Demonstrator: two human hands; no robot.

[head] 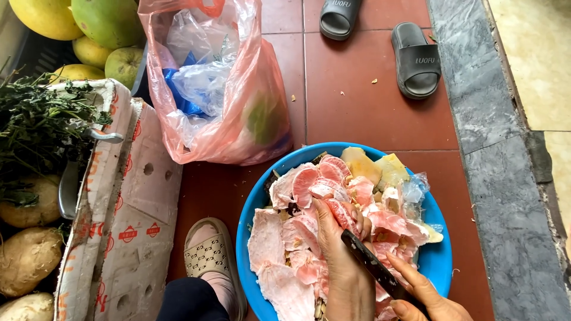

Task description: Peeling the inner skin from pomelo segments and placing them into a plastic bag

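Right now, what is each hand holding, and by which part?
The left hand holds a pink pomelo segment by its lower end, over the blue bowl. The right hand holds a dark knife at its handle end.

A pink plastic bag (238, 113) stands on the red tiled floor (363, 107) at the upper middle, just above the rim of the blue bowl (437, 261). It is thin and see-through, open at the top, and slumps to the right. Inside it lie crumpled clear and blue plastic bags (196, 77), with something green showing through its lower right side.

To the left stands a cardboard box (128, 226), white and worn, printed with small red oval marks and pierced with round holes. Its flap (151, 178) hangs outward, touching the pink bag's lower left corner. Greens and pale roots fill the box.
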